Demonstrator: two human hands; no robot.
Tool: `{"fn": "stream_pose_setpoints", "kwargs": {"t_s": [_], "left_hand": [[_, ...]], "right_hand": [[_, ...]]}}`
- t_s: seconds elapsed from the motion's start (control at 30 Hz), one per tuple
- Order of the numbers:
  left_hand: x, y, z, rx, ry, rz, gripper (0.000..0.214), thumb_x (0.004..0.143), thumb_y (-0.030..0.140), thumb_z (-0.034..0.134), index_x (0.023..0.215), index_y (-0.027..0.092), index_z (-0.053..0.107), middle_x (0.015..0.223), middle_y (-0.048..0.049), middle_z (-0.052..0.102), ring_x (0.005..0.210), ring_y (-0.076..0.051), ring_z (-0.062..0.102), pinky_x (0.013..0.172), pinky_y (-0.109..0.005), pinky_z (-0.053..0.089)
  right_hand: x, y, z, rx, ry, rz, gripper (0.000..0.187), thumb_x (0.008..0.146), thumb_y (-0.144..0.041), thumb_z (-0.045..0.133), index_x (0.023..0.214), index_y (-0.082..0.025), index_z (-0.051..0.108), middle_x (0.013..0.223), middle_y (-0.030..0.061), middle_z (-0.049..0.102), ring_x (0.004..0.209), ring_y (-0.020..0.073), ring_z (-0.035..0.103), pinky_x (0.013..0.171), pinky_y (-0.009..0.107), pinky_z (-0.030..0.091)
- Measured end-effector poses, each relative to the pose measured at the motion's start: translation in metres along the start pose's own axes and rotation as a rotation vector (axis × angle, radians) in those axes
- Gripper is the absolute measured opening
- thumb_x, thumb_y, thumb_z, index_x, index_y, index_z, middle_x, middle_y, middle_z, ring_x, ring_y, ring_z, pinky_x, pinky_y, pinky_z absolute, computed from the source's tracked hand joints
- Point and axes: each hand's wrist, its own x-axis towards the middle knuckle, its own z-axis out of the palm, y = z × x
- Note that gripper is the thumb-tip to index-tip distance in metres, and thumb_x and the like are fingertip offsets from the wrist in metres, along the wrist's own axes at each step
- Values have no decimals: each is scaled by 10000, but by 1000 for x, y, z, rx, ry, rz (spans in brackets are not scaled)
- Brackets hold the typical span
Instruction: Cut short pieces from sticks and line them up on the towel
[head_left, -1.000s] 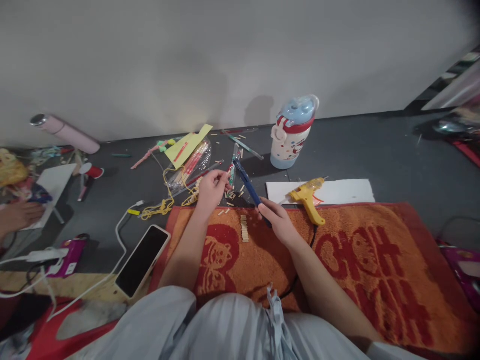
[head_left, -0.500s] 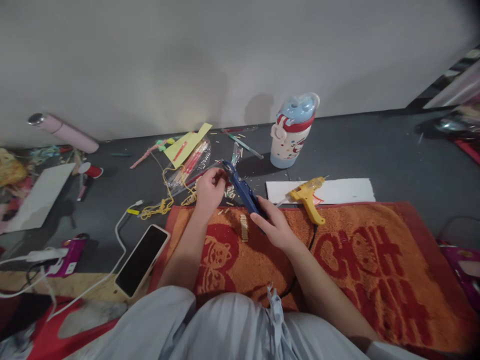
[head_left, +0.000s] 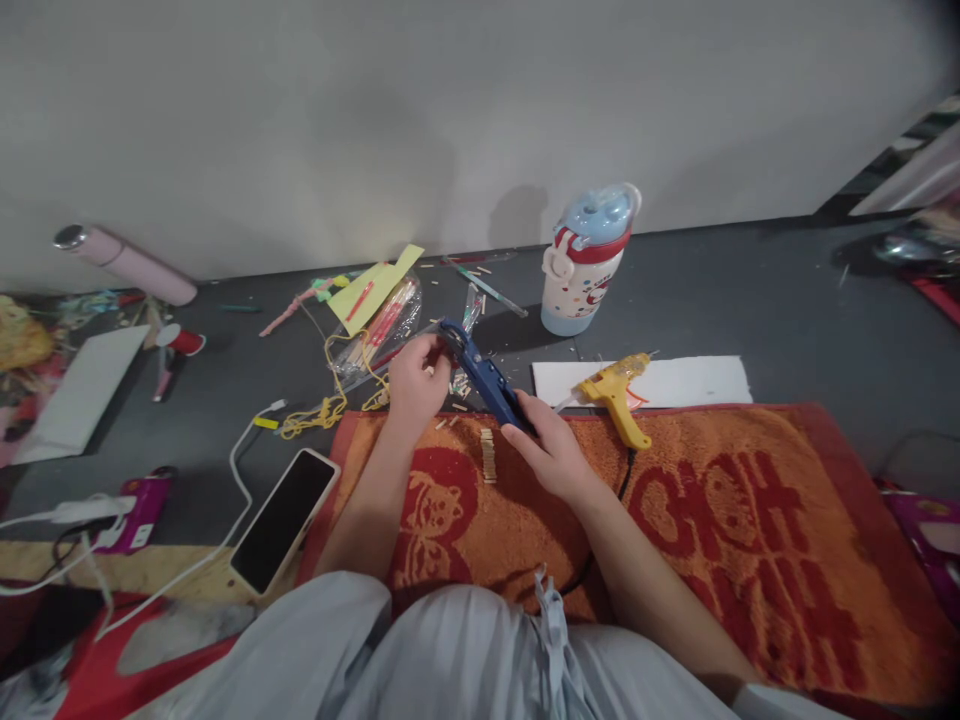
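Observation:
My right hand (head_left: pixel 551 445) is closed round the handles of a blue cutter (head_left: pixel 486 375), which points up and to the left. Beside the cutter's head, my left hand (head_left: pixel 420 378) has its fingers pinched together; what lies between them is hidden. Below the cutter, a short row of small pale stick pieces (head_left: pixel 488 456) lies on the orange towel (head_left: pixel 525 540). More cut bits (head_left: pixel 460 385) are scattered on the dark table behind the tool. A clear bag of red and pale sticks (head_left: pixel 386 325) lies beyond my left hand.
A yellow glue gun (head_left: pixel 617 393) rests across a white board (head_left: pixel 697 382) at right. Behind stands a cartoon-print bottle (head_left: pixel 583 275). Leftward are a phone (head_left: pixel 285 520), yellow cord (head_left: pixel 311 418), a white cable (head_left: pixel 238 465), a red spool (head_left: pixel 184 341) and a pink flask (head_left: pixel 135 265).
My left hand has shifted very slightly left beside the cutter's head. The cutter and my right hand stay almost where they were.

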Motion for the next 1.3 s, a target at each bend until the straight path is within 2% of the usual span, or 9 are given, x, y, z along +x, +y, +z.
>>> {"fn": "stream_pose_setpoints", "kwargs": {"t_s": [0.27, 0.57, 0.77, 0.9, 1.1, 1.3], "left_hand": [[0, 7, -3, 150, 17, 75, 95, 735, 140, 495, 743, 159, 588, 707, -19, 635, 634, -121, 584, 640, -252, 471], [0, 5, -3, 161, -16, 49, 101, 754, 163, 478, 733, 152, 576, 683, -27, 611, 624, -130, 595, 614, -248, 464], [0, 3, -4, 95, -54, 23, 123, 751, 143, 459, 710, 163, 572, 647, -11, 606, 592, -121, 584, 564, -229, 444], [0, -1, -4, 40, -71, -29, 136, 755, 151, 459, 746, 160, 594, 648, -12, 625, 570, -121, 594, 552, -230, 450], [0, -2, -5, 117, -113, 43, 135, 740, 146, 473, 667, 161, 586, 620, -18, 616, 616, -139, 590, 573, -237, 448], [-1, -7, -1, 85, -81, 35, 154, 746, 138, 464, 697, 168, 607, 632, -14, 614, 637, -146, 595, 611, -249, 459]], "right_hand": [[2, -1, -4, 13, 6, 1, 449, 892, -444, 420, 1222, -151, 507, 1139, 150, 617, 1058, 258, 573, 921, 409, 442], [2, 2, -3, 41, 45, 9, 416, 886, -418, 445, 1173, -135, 545, 1094, 144, 642, 1003, 250, 592, 883, 392, 454], [2, 1, -4, 42, 46, -8, 362, 892, -407, 447, 1150, -175, 552, 1038, 109, 658, 956, 231, 604, 851, 373, 471], [1, 0, -2, -22, 24, -11, 421, 904, -437, 403, 1196, -155, 513, 1105, 142, 628, 1027, 259, 581, 890, 414, 459], [1, -2, -7, -56, -9, -31, 508, 894, -473, 399, 1246, -111, 458, 1145, 185, 587, 1079, 281, 554, 926, 442, 441], [1, -1, -12, -71, -24, -56, 530, 886, -487, 410, 1264, -116, 441, 1145, 183, 584, 1099, 292, 540, 936, 456, 434]]}}
